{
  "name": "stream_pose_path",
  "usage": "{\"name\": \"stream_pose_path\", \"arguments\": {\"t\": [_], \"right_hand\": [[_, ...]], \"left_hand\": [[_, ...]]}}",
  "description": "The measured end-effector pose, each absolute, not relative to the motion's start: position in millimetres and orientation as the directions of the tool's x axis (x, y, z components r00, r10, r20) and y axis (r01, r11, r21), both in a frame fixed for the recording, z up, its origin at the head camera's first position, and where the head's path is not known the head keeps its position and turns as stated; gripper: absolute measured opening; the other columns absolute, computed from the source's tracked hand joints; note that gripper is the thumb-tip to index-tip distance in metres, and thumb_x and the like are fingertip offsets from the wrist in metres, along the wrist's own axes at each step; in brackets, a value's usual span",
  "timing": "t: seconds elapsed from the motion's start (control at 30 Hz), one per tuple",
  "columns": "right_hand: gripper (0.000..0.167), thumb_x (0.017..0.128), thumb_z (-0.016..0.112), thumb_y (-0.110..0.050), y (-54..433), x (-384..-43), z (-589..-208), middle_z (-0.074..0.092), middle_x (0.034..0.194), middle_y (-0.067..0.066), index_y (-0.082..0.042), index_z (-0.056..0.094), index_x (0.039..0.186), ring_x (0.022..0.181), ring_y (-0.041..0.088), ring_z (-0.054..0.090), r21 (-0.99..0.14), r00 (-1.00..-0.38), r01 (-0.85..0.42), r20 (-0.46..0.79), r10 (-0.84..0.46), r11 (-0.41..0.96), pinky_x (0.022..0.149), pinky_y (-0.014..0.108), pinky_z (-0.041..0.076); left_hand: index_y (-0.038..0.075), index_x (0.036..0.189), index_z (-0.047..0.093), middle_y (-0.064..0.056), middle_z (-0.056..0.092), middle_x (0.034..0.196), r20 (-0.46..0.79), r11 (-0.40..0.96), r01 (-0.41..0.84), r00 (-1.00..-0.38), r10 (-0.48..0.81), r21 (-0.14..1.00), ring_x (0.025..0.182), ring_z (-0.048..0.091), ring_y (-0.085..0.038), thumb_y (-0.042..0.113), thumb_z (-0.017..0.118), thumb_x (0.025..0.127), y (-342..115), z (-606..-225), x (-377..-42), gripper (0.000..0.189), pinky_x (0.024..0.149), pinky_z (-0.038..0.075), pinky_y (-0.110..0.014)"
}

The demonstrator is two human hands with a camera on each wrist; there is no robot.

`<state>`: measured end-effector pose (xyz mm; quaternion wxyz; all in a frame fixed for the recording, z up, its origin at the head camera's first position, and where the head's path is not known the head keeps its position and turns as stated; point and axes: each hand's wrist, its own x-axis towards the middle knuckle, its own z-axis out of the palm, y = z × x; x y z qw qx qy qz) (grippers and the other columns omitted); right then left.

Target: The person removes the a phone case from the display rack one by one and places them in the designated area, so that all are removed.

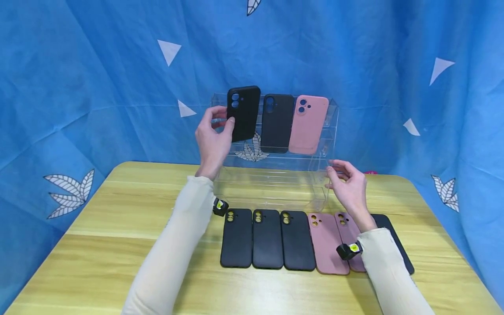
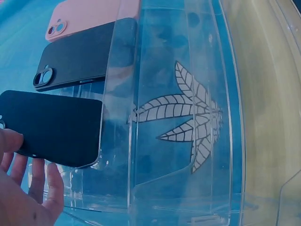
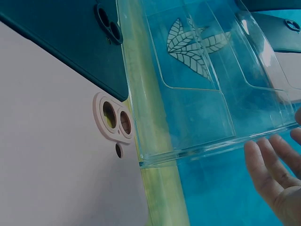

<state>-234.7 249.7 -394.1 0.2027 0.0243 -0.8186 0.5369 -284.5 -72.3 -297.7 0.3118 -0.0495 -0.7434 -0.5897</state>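
Left grip (image 1: pixel 214 141): clamped on tilted black case (image 1: pixel 246 114), at upper tier of clear stand (image 1: pixel 271 178);
Right grip (image 1: pixel 349 186): fingers loose, beside stand;
Shelved cases (image 1: pixel 301 129): two, seemingly done;
Worktop (image 1: pixel 98 245): six flat cases (image 1: pixel 298 243), seemingly remaining.

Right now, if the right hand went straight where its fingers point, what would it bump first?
Probably the clear stand: the right hand points towards its right side, and its fingertips look very close. I can't tell whether they touch it.
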Motion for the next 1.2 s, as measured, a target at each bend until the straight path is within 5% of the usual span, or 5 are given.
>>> {"name": "stream_pose_path", "arguments": {"t": [0.3,0.6,0.93,1.2], "right_hand": [[0.038,0.104,0.059,-0.027,248,-235,-396,0.068,0.120,0.019,-0.002,0.063,0.133,0.089,0.001,0.070,-0.861,-0.917,-0.259,0.361,0.168,0.437,0.067,0.022,0.064],[0.040,0.104,0.059,-0.028,246,-237,-396,0.068,0.117,0.013,-0.001,0.063,0.133,0.089,0.002,0.070,-0.867,-0.920,-0.250,0.352,0.174,0.431,0.067,0.022,0.063],[0.040,0.104,0.059,-0.030,246,-237,-398,0.067,0.118,0.014,-0.003,0.063,0.133,0.091,0.002,0.069,-0.865,-0.922,-0.246,0.348,0.169,0.437,0.068,0.021,0.063],[0.040,0.104,0.058,-0.030,248,-237,-399,0.067,0.118,0.010,-0.004,0.062,0.134,0.092,0.002,0.069,-0.866,-0.921,-0.249,0.350,0.169,0.434,0.068,0.020,0.063]], "left_hand": [[0.014,0.125,0.066,-0.008,0.068,0.119,0.529,0.183,0.496,-0.796,-0.295,0.849,0.102,0.067,-0.022,0.021,0.071,0.097,-77,-291,-284,0.029,0.092,0.060,-0.036],[0.010,0.125,0.065,-0.008,0.066,0.116,0.567,0.127,0.552,-0.804,-0.179,0.824,0.098,0.069,-0.021,0.019,0.072,0.097,-81,-290,-275,0.030,0.084,0.060,-0.025],[0.005,0.127,0.059,-0.004,0.064,0.110,0.563,0.057,0.561,-0.825,-0.035,0.826,0.088,0.071,-0.017,0.012,0.070,0.097,-83,-302,-260,0.033,0.077,0.065,-0.032],[0.007,0.130,0.055,-0.016,0.071,0.115,0.489,0.030,0.490,-0.872,0.021,0.871,0.086,0.073,-0.008,0.008,0.067,0.098,-83,-316,-247,0.034,0.077,0.065,-0.034]]}}
